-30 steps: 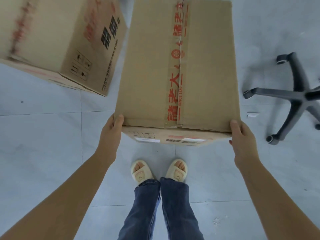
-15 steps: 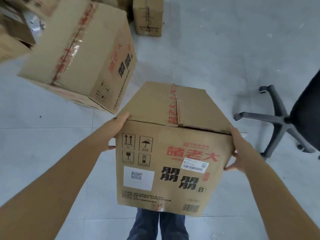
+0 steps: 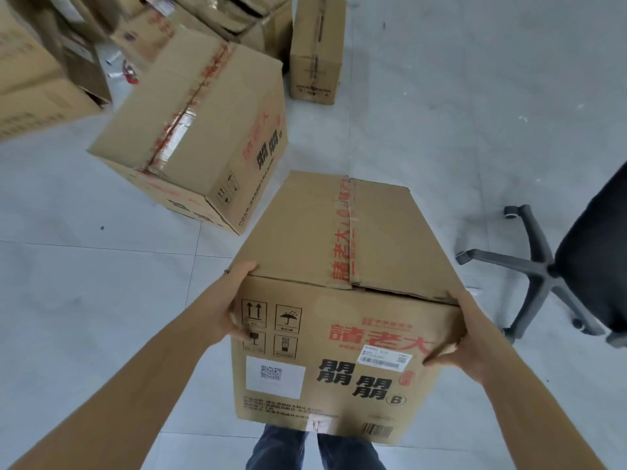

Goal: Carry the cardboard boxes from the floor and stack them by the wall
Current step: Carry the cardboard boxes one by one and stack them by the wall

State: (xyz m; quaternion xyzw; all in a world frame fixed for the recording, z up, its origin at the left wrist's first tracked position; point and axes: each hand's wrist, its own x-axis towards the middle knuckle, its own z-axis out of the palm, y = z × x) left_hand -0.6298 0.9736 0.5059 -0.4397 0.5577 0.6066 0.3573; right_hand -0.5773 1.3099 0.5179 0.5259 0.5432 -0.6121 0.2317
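I hold a taped cardboard box (image 3: 342, 300) with red and black print off the floor in front of my legs. My left hand (image 3: 230, 307) grips its near left edge, thumb on the front face. My right hand (image 3: 464, 337) grips the near right edge, thumb across the front face by the shipping label. A second large box (image 3: 200, 130) of the same kind lies on the floor ahead to the left. A smaller upright box (image 3: 317, 52) stands further back.
Several more cartons (image 3: 40, 79) and opened boxes (image 3: 217, 18) crowd the upper left, with small litter between them. A black office chair (image 3: 556, 279) with a wheeled star base stands at the right. Grey floor tiles (image 3: 458, 96) stretch ahead to the right.
The box has come up from the floor and its printed front face now tips toward me. My view has lifted, showing more boxes ahead. Both hands kept their hold on the near edges.
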